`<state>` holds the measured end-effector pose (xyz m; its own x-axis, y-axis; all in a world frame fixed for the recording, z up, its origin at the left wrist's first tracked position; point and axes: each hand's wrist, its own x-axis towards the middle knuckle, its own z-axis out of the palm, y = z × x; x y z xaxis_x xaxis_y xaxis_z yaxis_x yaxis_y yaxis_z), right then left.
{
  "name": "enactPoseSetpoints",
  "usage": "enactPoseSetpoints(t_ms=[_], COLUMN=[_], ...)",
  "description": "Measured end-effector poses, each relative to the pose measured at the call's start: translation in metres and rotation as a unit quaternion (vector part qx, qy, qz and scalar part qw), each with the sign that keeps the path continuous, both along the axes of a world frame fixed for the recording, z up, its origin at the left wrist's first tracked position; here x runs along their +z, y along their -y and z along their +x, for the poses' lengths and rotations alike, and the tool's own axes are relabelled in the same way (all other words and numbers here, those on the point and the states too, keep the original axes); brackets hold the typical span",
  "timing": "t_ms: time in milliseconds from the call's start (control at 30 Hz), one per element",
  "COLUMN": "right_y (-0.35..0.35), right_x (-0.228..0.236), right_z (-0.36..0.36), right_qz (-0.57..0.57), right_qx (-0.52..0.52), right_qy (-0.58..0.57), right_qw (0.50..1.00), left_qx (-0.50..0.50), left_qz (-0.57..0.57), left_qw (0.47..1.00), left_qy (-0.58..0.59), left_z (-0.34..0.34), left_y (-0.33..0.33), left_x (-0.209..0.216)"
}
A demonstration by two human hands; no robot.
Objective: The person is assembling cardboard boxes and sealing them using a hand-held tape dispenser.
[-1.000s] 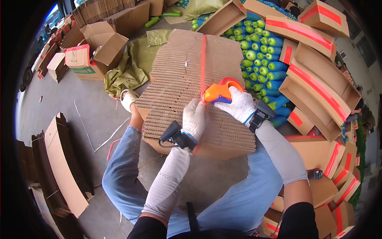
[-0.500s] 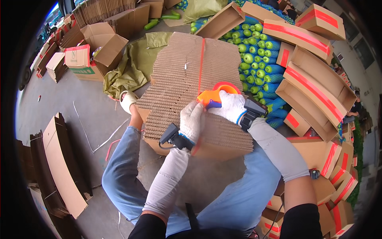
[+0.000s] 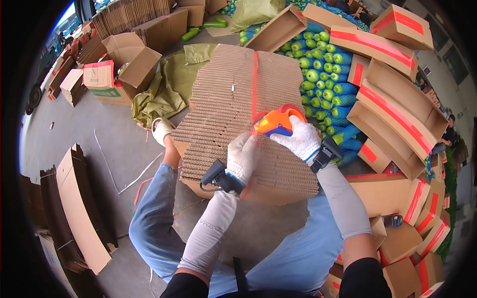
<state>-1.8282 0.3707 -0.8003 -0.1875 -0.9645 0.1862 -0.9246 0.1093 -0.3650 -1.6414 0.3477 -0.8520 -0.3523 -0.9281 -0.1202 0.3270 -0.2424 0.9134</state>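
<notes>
A thick stack of flattened cardboard boxes lies before me between my knees, corrugated edges upward. A strip of red tape runs along it from the far edge toward me. In my right hand, gloved in white, is an orange and blue tape dispenser with a roll of red tape, held just above the stack. My left hand, also gloved, is closed with curled fingers at the tape strip, left of and nearer than the dispenser. Slight blur and the glove hide the fingertips.
Green, rounded produce in blue foam nets lies beyond the stack to the right. Open cardboard trays with red tape surround it. Olive sacking and an open carton are at the far left. More flattened cardboard stands at the left.
The dispenser and my right hand have shifted slightly right and farther from my left hand. My left hand, near the nozzle before, is now a little lower and apart from it.
</notes>
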Motion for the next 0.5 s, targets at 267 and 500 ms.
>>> enactPoseSetpoints(t_ms=[267,500], right_y=[0.006,0.010], right_x=[-0.004,-0.002], right_z=[0.005,0.006], right_qz=[0.043,0.051], right_qx=[0.047,0.067], right_qy=[-0.105,-0.120], right_qw=[0.992,0.989], left_qx=[-0.023,-0.033], left_qz=[0.040,0.004], left_qw=[0.998,0.999], left_qy=[-0.049,-0.038], left_z=[0.002,0.002], left_y=[0.001,-0.001], left_x=[-0.001,0.001])
